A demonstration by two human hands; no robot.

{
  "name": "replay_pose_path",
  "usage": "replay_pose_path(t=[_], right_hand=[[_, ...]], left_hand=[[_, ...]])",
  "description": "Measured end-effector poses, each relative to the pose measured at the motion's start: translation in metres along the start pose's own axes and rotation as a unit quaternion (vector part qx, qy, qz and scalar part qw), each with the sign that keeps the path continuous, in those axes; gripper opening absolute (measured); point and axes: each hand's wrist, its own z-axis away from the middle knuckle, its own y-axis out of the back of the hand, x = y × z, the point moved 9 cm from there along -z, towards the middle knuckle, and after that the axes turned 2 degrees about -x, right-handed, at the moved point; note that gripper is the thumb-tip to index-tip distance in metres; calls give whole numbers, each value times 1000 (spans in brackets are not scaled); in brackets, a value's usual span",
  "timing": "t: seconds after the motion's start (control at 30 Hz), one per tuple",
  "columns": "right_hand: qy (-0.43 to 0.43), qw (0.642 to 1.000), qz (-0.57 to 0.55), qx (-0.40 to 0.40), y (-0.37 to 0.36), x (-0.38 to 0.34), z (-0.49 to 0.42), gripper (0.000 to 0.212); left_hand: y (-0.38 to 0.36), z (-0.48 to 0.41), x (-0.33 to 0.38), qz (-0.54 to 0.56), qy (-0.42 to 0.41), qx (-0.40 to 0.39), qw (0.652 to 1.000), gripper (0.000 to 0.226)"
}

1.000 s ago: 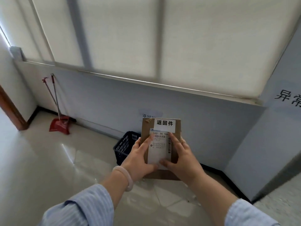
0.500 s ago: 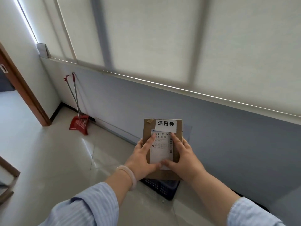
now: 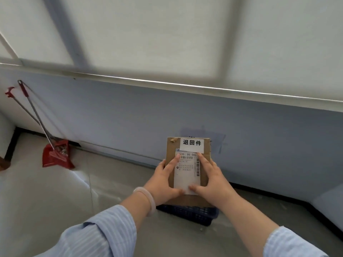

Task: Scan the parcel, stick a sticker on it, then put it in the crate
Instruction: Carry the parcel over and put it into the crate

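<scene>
1. both hands, left hand (image 3: 163,180) and right hand (image 3: 213,179), clamp the parcel (image 3: 188,164) by its sides, label facing up.
2. it's held right above the crate (image 3: 187,213) by the far wall, sticker (image 3: 192,145) already on, so probably about to drop in.

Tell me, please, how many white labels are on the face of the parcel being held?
2. A white sticker with bold black characters sits along the top edge of the parcel; a larger shipping label with barcodes lies below it, partly under the thumbs. Other faces are hidden.
</scene>
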Motion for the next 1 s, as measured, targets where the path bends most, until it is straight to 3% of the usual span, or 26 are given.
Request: replay_pose_path(t=[0.43, 0.67, 1.0], right_hand=[[-111, 993, -49, -14, -56, 110, -146, 101], [-179, 982, -44, -33, -142, 238, -236, 103], [-241, 967, -42, -76, -309, 471, -327, 106]], left_hand=[[-38, -176, -108, 11, 48, -95, 994, 98], [-121, -285, -222, -27, 75, -144, 986, 101], [-297, -419, -430, -50, 101, -216, 970, 100]])
